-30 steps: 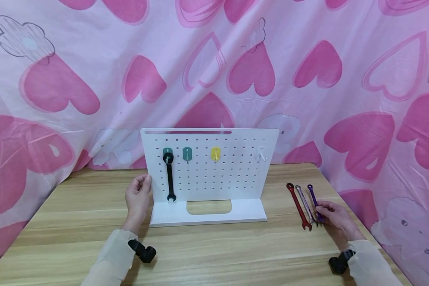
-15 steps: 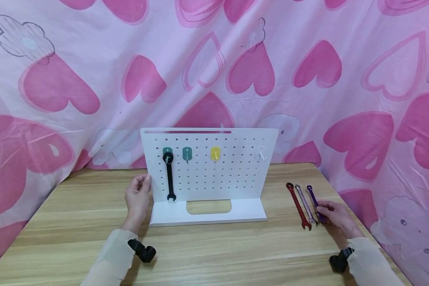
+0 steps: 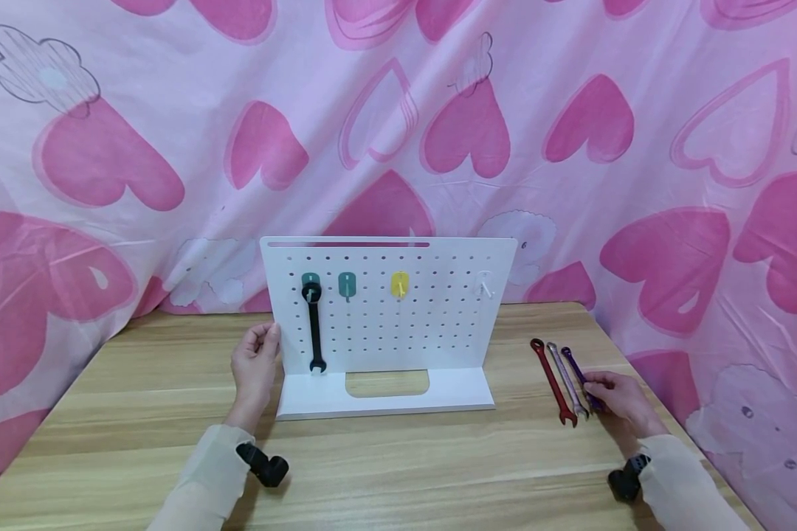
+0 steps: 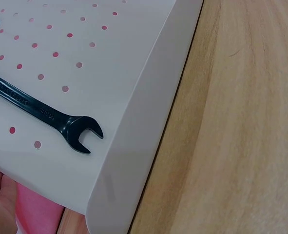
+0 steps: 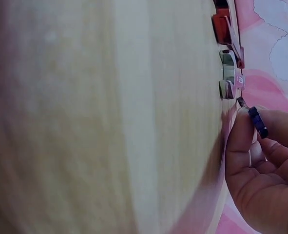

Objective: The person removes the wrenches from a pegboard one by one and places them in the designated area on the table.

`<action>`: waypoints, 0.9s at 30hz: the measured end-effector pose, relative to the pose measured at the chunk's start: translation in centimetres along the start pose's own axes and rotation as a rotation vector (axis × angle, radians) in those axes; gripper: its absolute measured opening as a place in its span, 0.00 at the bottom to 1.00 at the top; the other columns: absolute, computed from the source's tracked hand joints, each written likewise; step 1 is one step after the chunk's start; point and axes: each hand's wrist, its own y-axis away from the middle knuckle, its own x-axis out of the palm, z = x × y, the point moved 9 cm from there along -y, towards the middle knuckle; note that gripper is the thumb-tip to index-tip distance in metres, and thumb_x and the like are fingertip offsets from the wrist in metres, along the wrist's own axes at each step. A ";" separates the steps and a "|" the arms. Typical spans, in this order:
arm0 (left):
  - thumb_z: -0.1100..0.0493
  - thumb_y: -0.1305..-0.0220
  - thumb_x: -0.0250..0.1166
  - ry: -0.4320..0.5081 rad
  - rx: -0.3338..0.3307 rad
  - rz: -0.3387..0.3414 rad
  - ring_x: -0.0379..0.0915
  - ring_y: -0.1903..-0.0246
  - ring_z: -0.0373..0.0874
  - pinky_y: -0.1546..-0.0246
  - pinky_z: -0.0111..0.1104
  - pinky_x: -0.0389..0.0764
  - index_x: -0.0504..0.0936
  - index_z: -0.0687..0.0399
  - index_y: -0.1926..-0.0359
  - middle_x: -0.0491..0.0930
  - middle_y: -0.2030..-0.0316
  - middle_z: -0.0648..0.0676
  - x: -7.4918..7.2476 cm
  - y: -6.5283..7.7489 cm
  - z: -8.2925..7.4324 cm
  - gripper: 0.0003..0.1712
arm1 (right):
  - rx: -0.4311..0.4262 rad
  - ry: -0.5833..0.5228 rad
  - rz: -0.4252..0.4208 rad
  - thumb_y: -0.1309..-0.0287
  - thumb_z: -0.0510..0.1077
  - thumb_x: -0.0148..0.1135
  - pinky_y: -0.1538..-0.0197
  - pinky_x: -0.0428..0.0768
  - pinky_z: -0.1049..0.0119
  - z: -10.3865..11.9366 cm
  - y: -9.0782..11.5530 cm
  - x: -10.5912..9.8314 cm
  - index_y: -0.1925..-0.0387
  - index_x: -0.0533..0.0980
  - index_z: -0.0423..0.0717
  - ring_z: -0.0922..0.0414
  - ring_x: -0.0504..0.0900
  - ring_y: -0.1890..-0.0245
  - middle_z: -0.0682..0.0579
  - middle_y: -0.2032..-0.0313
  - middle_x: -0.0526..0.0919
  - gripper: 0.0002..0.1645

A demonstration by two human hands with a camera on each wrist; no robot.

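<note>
My right hand [image 3: 620,402] pinches the purple wrench [image 3: 574,366] by its near end, between thumb and finger; in the right wrist view the purple wrench's end [image 5: 258,123] shows between them. Beside it on the table lie a silver wrench [image 3: 567,377] and a red wrench [image 3: 553,381]. At the left edge of a white pegboard stand [image 3: 372,332], my left hand [image 3: 254,369] holds the board's side, its fingers partly hidden. A black wrench [image 3: 315,328] hangs from the leftmost green hook; its open jaw end shows in the left wrist view.
The pegboard also carries a second green hook [image 3: 347,285], a yellow hook [image 3: 400,285] and a clear hook [image 3: 484,285]. Its flat base rests on the wooden table [image 3: 398,472]. Behind hangs a pink cloth [image 3: 398,96] with hearts.
My right hand has shifted slightly left, and the far end of the purple wrench has swung left toward the silver one. My left hand stays at the pegboard's edge.
</note>
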 end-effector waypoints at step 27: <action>0.42 0.35 0.55 -0.007 0.002 -0.010 0.66 0.64 0.35 0.66 0.15 0.74 0.76 0.52 0.53 0.72 0.65 0.44 -0.1 -0.2 0.2 0.21 | -0.011 0.025 -0.051 0.37 0.38 0.55 0.66 0.76 0.68 0.4 0.1 -0.5 0.51 0.72 0.26 0.57 0.77 0.68 0.37 0.60 0.81 0.19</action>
